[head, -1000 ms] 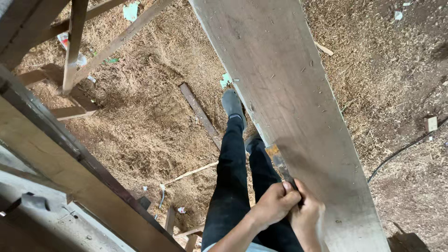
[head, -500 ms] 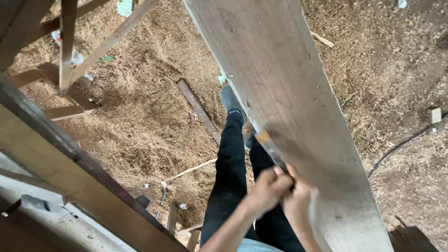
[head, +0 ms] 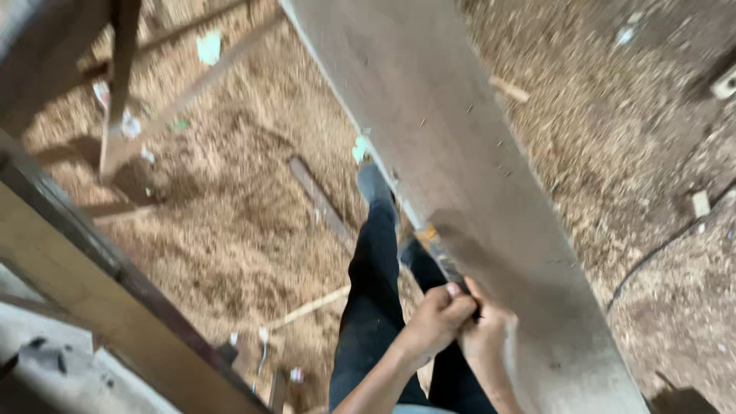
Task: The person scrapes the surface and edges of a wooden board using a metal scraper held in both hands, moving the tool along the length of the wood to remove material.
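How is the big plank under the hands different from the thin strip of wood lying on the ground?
The plank is wide, pale grey and raised, and both hands work a tool along its edge. The strip is narrow, darker and lies flat on the sawdust, untouched. Both are long, straight pieces of wood.

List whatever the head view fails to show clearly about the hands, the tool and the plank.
- Tool: motion blur and the two hands around its near end hide its kind; only a dark shaft with an orange band shows.
- Left hand and right hand: fingers overlap, so each grip is unclear.
- Plank: both ends run past the frame edges.
- Shoe: blurred; the other foot is behind the plank.
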